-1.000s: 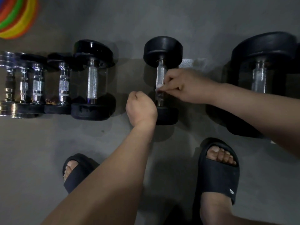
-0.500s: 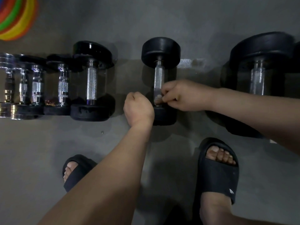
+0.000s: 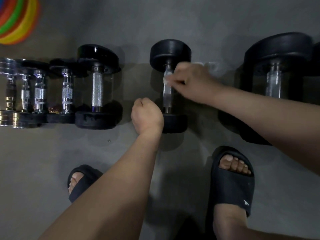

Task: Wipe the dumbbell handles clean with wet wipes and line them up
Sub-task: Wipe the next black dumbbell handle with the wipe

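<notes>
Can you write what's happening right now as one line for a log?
step: wiping | right hand: pinches wet wipe against dumbbell handle | left hand: fist beside it

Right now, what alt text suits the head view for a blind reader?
The right hand pinches a white wet wipe against the handle of a black dumbbell on the grey floor; the left hand is a fist beside it. Other dumbbells lie in a row further left.
</notes>
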The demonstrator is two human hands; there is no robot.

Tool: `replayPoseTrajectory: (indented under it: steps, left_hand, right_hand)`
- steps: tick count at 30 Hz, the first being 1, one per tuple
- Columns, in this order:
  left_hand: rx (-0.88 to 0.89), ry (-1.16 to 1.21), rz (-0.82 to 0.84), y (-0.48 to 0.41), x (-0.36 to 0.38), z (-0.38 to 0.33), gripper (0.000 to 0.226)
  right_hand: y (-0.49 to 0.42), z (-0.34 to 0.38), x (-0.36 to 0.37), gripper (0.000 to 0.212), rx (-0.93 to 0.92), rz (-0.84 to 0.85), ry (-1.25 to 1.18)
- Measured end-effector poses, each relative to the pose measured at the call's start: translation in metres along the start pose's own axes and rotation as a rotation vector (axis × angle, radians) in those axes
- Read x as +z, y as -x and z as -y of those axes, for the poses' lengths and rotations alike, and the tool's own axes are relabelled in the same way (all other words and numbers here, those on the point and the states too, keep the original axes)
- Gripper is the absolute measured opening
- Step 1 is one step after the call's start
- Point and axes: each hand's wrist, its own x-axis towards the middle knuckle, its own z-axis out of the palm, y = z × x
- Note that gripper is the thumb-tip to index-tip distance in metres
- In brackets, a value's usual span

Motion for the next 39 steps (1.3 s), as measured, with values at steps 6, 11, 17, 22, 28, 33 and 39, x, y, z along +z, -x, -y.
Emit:
replayPoseTrajectory:
  steps: [6,11,17,22,28,33,39]
  left_hand:
    - [0.003,0.010,0.008,0.001,0.001,-0.001,0.033]
    - [0.010,0.013,0.008,-0.001,0.001,0.001,0.031]
    - [0.029,0.013,0.007,-0.008,0.000,0.004,0.030]
    - [0.037,-0.017,0.008,-0.014,-0.003,0.006,0.032]
    - [0.067,-0.103,0.005,-0.026,-0.009,0.007,0.032]
    - [0.061,-0.124,-0.015,-0.034,-0.018,0.010,0.034]
    - [0.049,-0.125,-0.023,-0.035,-0.025,0.007,0.036]
  right_hand:
    - [0.030,0.009,0.022,0.020,0.047,-0.070,-0.076]
    - [0.011,0.003,0.016,0.024,0.077,-0.093,-0.002]
    - [0.018,0.012,0.034,0.023,0.210,-0.231,-0.073]
    - [-0.003,0.004,0.024,0.023,0.241,-0.239,-0.058]
    - [0.021,0.016,0.039,0.022,0.170,-0.189,-0.120]
    - [-0.007,0.015,0.030,0.025,0.177,-0.184,-0.055]
    - [0.008,0.025,0.040,0.025,0.024,-0.079,-0.057]
